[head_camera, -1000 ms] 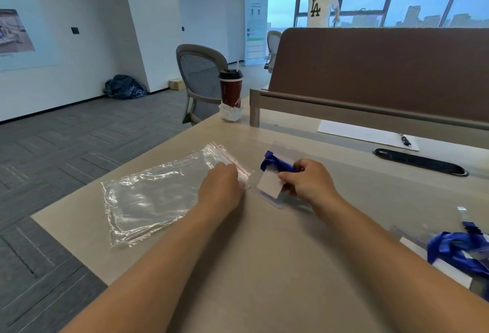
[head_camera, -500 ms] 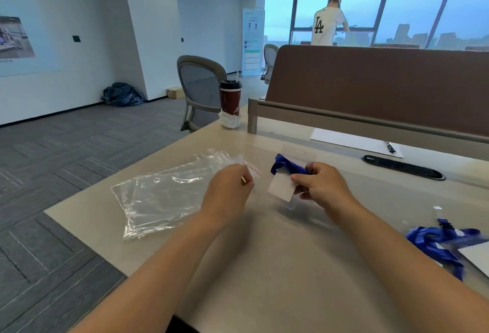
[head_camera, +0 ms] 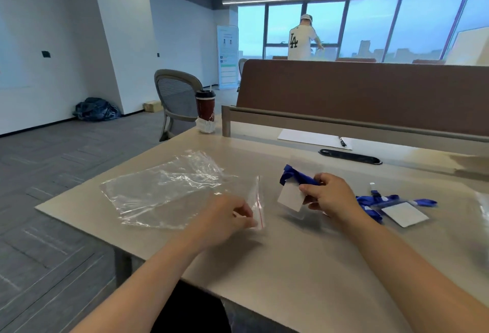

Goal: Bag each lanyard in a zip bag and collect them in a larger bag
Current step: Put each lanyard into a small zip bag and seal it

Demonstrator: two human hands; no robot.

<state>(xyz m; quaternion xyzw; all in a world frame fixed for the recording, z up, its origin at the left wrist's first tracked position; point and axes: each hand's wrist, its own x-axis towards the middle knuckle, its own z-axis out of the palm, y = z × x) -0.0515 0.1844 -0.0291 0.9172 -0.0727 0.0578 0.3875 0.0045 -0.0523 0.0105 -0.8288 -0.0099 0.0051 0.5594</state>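
Left hand [head_camera: 227, 216]: thumb and fingertips pinch the red-lined mouth edge of the big bag [head_camera: 164, 189] and hold that edge raised. The rest of the bag lies flat and crumpled on the table [head_camera: 264, 266], stretching away to the left. Right hand [head_camera: 328, 197]: fingers curled, thumb on top, gripping the lanyard [head_camera: 296, 177] by its bunched blue strap, with the white card hanging below the thumb. The lanyard is held above the table, just right of the bag mouth and not touching it. Whether a clear sleeve encloses it cannot be told. A second lanyard [head_camera: 391, 203] lies on the table right of the right hand. A cup [head_camera: 205, 106], paper [head_camera: 315, 139] and a pen [head_camera: 343, 142] sit at the far edge.
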